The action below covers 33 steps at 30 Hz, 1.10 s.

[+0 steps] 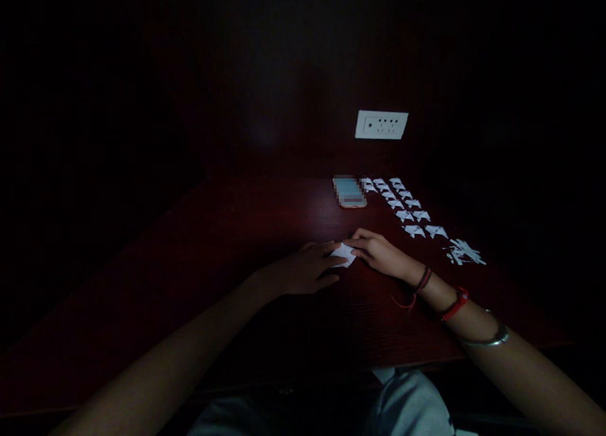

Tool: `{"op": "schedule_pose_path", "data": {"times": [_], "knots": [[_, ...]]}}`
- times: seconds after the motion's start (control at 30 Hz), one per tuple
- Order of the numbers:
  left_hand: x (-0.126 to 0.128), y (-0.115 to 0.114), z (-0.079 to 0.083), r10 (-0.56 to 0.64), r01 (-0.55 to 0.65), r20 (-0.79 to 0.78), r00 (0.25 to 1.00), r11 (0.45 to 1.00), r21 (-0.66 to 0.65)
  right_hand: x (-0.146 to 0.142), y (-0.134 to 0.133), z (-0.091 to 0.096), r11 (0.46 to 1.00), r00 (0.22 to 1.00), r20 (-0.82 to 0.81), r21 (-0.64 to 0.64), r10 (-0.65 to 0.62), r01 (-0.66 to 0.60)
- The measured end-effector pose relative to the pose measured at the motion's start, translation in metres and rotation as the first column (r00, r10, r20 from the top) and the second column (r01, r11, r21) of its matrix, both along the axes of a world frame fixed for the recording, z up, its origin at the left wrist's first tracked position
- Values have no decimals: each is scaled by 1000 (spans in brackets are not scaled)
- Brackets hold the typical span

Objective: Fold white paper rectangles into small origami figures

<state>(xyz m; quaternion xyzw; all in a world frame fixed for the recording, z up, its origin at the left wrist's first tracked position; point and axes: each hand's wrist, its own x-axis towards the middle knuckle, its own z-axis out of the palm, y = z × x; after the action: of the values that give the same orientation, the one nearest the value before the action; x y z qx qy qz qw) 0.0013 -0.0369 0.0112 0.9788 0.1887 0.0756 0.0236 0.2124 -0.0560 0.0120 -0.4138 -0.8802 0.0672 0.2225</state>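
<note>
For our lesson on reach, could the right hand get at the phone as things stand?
Probably yes: only tabletop shows between the right hand and the phone, though that hand holds white paper.

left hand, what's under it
Part of the paper shows at the edge of the left hand; the rest of it, and anything else under there, is covered and cannot be seen.

No text is legible; phone screen [350, 190] pixelated.
</note>
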Motion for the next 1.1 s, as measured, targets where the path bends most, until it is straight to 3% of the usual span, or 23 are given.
{"op": "schedule_pose_path", "data": {"times": [1.1], "knots": [[1, -7, 9, 42, -43, -54, 998, 999, -25, 0, 5, -3, 998, 998, 46, -49, 53, -50]]}}
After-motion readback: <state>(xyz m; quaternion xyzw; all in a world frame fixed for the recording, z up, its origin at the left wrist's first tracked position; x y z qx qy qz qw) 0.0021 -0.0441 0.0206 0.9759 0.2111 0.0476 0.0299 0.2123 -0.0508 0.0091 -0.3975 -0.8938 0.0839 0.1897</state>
